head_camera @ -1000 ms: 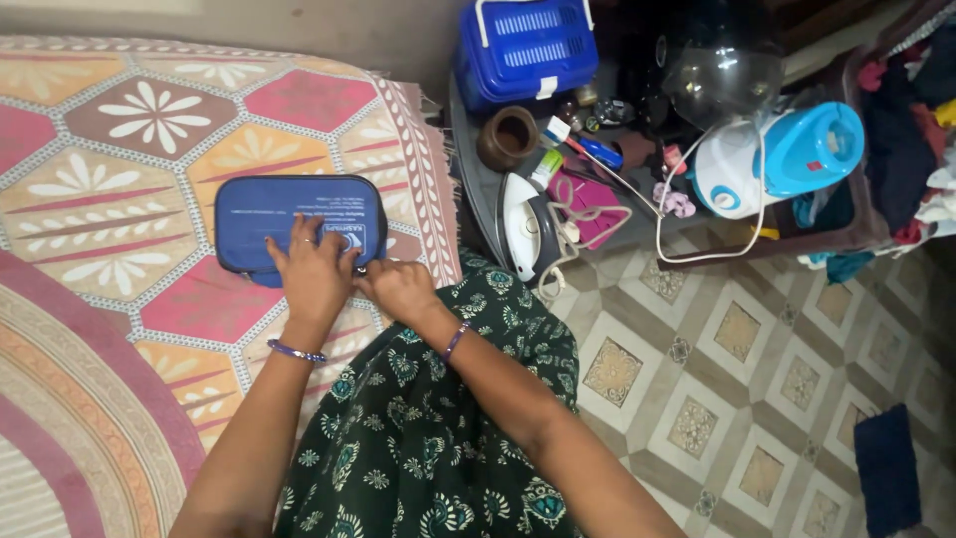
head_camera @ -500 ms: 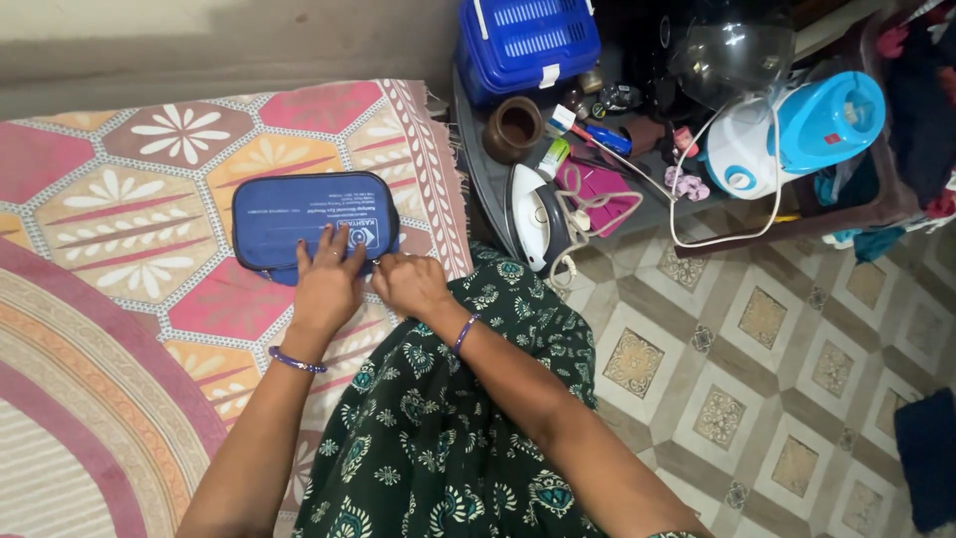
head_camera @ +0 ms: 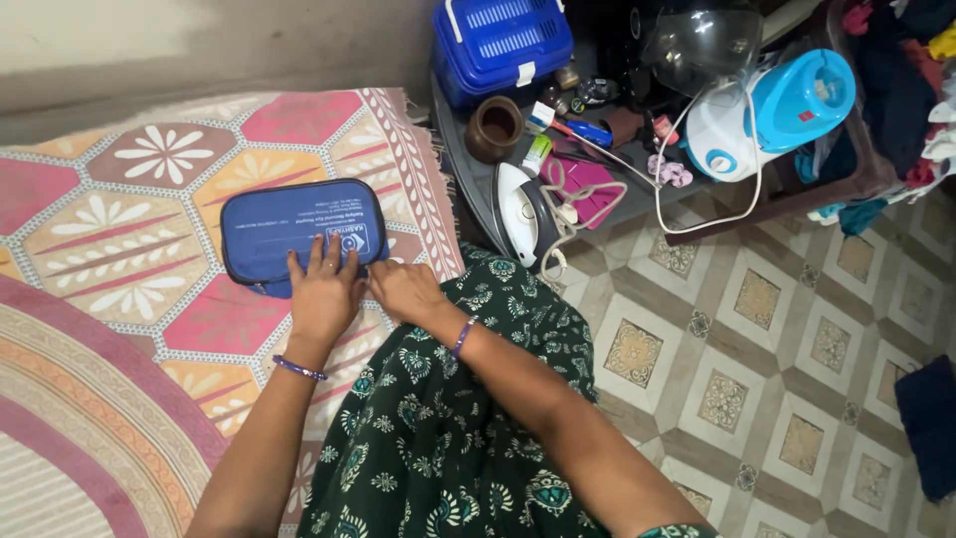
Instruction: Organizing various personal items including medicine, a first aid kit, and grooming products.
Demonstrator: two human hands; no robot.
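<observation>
A blue pouch [head_camera: 299, 233] lies flat on the patterned bedspread [head_camera: 129, 229], close to the spread's right edge and near its far right corner. The left hand [head_camera: 324, 289] rests palm down on the pouch's near right corner, fingers spread and flat, pressing rather than gripping. The right hand [head_camera: 403, 289] sits just beside it at the pouch's near right edge, fingers curled toward the rim; whether they pinch anything there cannot be told. Each wrist wears a purple bangle [head_camera: 298, 369]. Beyond the bedspread's right edge, on the tiled floor [head_camera: 757, 379], a white iron [head_camera: 520, 211] lies on a grey tray [head_camera: 468, 184] with a brown pot [head_camera: 495, 128]. A blue basket [head_camera: 501, 40] stands behind them, and a blue-and-white appliance [head_camera: 767, 115] is further right, its white cord looping down.
</observation>
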